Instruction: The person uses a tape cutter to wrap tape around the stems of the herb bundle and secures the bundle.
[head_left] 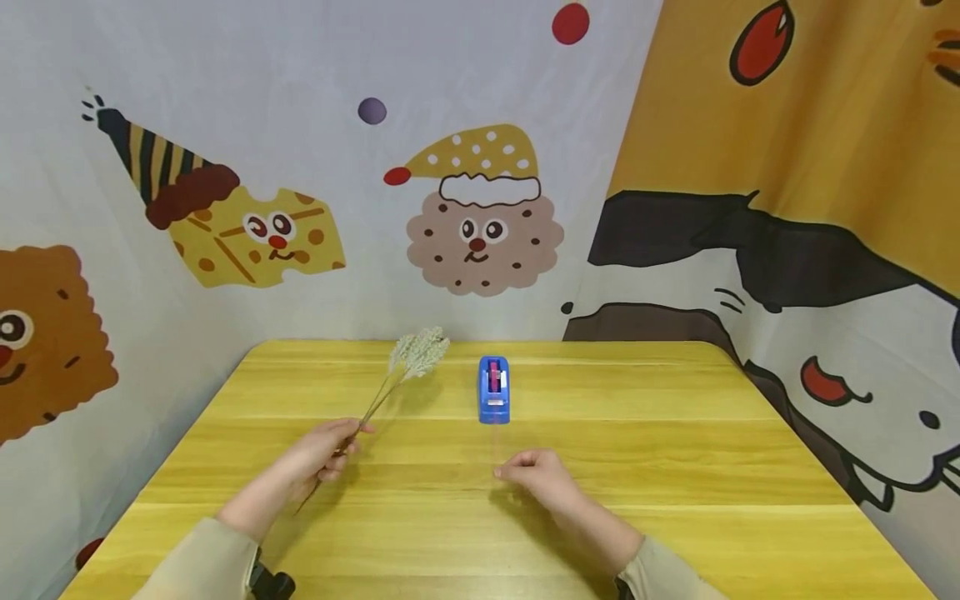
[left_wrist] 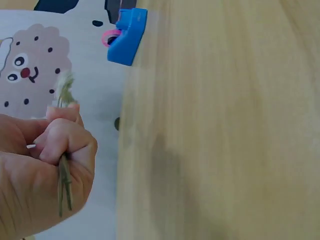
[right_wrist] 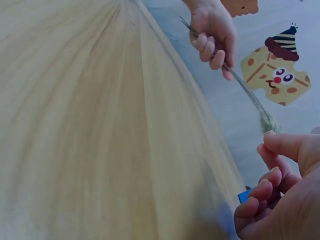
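My left hand [head_left: 326, 454] grips the thin stems of a small bunch of dried flowers [head_left: 420, 352], whose pale fluffy heads point up and away over the table. The stem ends [left_wrist: 64, 187] stick out below the curled fingers in the left wrist view. A blue tape dispenser [head_left: 494, 408] with a pink core stands toward the back of the table. In front of it, thumb and forefinger of my right hand [head_left: 542, 477] pinch the end of a faint, clear strip of tape [head_left: 495, 442] that runs from the dispenser. The right wrist view barely shows this strip.
The yellow wood-grain table [head_left: 420, 542] has rounded far corners. Behind it hangs a cloth [head_left: 300, 100] printed with cartoon cheese and biscuits, and at the right is a yellow part with a black-and-white figure.
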